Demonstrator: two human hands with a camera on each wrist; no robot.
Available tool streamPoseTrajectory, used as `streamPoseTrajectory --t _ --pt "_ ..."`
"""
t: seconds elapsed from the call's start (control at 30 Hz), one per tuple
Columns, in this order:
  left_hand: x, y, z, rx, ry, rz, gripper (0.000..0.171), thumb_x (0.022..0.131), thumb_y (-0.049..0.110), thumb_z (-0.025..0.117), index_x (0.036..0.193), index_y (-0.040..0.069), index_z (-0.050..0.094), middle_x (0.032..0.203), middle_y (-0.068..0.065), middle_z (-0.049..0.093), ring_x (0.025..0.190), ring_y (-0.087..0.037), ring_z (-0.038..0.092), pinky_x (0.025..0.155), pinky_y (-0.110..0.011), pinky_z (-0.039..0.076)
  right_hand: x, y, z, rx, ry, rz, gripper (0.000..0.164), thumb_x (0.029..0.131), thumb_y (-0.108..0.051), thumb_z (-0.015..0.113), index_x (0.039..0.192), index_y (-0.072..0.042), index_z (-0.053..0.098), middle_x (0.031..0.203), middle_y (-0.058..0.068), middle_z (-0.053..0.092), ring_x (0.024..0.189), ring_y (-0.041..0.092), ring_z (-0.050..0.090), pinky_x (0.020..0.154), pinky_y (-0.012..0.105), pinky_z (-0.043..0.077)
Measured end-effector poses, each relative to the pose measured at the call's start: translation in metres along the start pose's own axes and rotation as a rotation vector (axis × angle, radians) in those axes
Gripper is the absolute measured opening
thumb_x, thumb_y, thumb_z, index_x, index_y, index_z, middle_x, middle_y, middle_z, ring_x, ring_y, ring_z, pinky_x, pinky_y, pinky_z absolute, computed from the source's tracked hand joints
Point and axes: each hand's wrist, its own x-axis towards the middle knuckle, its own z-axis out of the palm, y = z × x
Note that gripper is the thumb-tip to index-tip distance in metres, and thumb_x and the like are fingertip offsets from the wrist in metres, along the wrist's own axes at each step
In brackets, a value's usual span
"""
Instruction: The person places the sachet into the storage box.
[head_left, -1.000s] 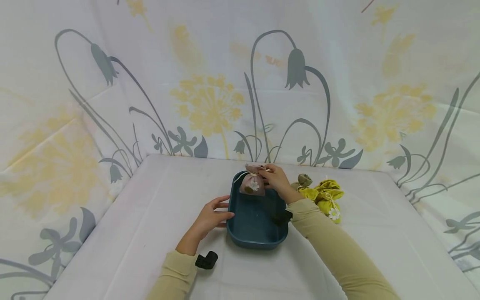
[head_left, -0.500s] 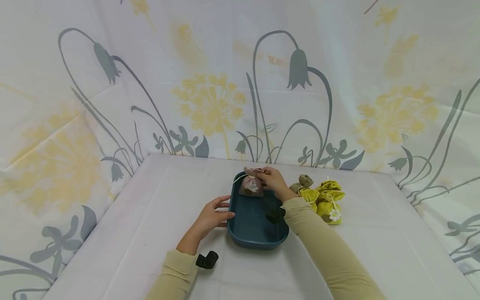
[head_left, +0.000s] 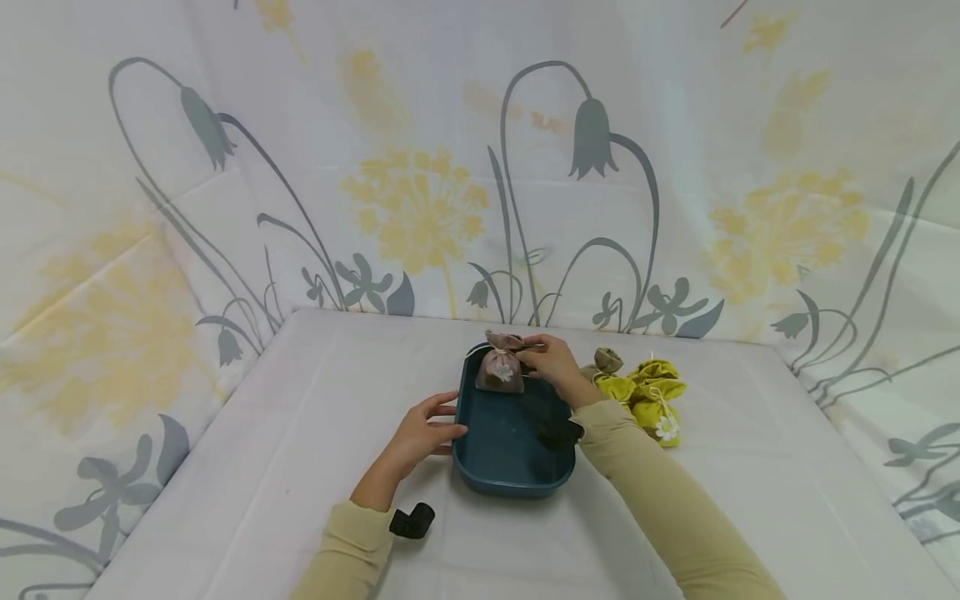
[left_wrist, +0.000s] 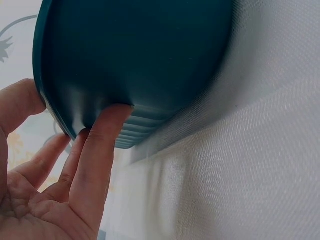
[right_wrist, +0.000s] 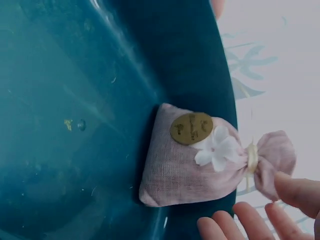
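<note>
A pink drawstring pouch [right_wrist: 185, 165] with a white flower and an oval tag leans against the far end wall inside a dark teal plastic tub [head_left: 510, 446]. My right hand [head_left: 551, 365] reaches over the tub's far right side, its thumb and forefinger at the pouch's gathered top [right_wrist: 277, 150]. The other right fingers [right_wrist: 250, 220] spread below the neck, off the pouch body. My left hand [head_left: 420, 431] rests on the tub's left side, its fingers [left_wrist: 100, 155] extended along the outer wall and the thumb at the rim in the left wrist view.
Several yellow-green pouches [head_left: 652, 396] and a brownish one [head_left: 606, 362] sit close together right of the tub, partly behind the right forearm. A white cloth [head_left: 330, 400] covers the table. A flower-printed curtain [head_left: 420, 167] hangs behind its far edge.
The pink pouch has shifted slightly left and settled against the tub's end wall; my right hand moved a little with it. My left hand has stayed put.
</note>
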Motion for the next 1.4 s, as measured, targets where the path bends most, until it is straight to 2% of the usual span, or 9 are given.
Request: streamPoseTrajectory --t 0.33,0.53,0.83,1.2,1.3,1.4 --pt "0.001 -0.002 0.001 0.021 0.010 -0.002 0.061 0.085 0.007 0.067 0.139 0.007 0.041 0.129 -0.022 0.046 0.103 -0.031 0.059 0.071 -0.041 0.055 -0.025 -0.006 -0.008 0.014 -0.024 -0.045 0.040 0.094 -0.007 0.056 0.131 0.005 0.046 0.119 0.025 0.051 0.113 0.041 0.049 0.093 0.044 0.045" --pt "0.000 -0.003 0.002 0.016 0.012 0.004 0.062 0.085 0.005 0.067 0.141 0.006 0.039 0.130 -0.023 0.045 0.102 -0.031 0.059 0.071 -0.042 0.055 -0.041 -0.009 -0.011 0.047 -0.046 -0.072 0.041 0.093 -0.009 0.058 0.130 0.004 0.047 0.119 0.023 0.052 0.113 0.040 0.050 0.094 0.046 0.044" --pt "-0.002 -0.001 0.003 0.028 0.023 0.003 0.059 0.085 0.006 0.067 0.139 0.007 0.043 0.127 -0.021 0.048 0.102 -0.031 0.059 0.072 -0.042 0.055 -0.061 -0.007 -0.014 0.017 -0.012 -0.110 0.038 0.090 -0.008 0.061 0.126 0.001 0.052 0.117 0.022 0.056 0.107 0.033 0.055 0.088 0.040 0.049" --pt "-0.002 0.000 0.003 0.034 0.028 -0.004 0.060 0.085 0.006 0.067 0.139 0.007 0.042 0.128 -0.022 0.048 0.100 -0.030 0.060 0.071 -0.042 0.055 -0.088 -0.002 -0.017 0.020 -0.005 -0.154 0.037 0.089 -0.007 0.063 0.124 0.000 0.054 0.111 0.018 0.059 0.101 0.030 0.059 0.086 0.038 0.051" --pt "-0.004 0.003 0.003 0.038 0.022 -0.006 0.060 0.085 0.005 0.066 0.139 0.005 0.041 0.127 -0.023 0.047 0.100 -0.031 0.060 0.072 -0.042 0.055 -0.096 0.000 -0.018 0.008 0.006 -0.169 0.036 0.089 -0.007 0.063 0.123 0.000 0.055 0.110 0.018 0.060 0.099 0.028 0.059 0.084 0.036 0.051" --pt "-0.012 0.014 0.005 0.046 0.015 -0.001 0.058 0.086 0.003 0.064 0.139 0.003 0.041 0.127 -0.024 0.047 0.101 -0.033 0.060 0.073 -0.042 0.055 -0.103 0.002 -0.019 0.016 0.025 -0.158 0.035 0.088 -0.008 0.064 0.121 0.000 0.055 0.109 0.017 0.060 0.100 0.026 0.059 0.085 0.035 0.051"
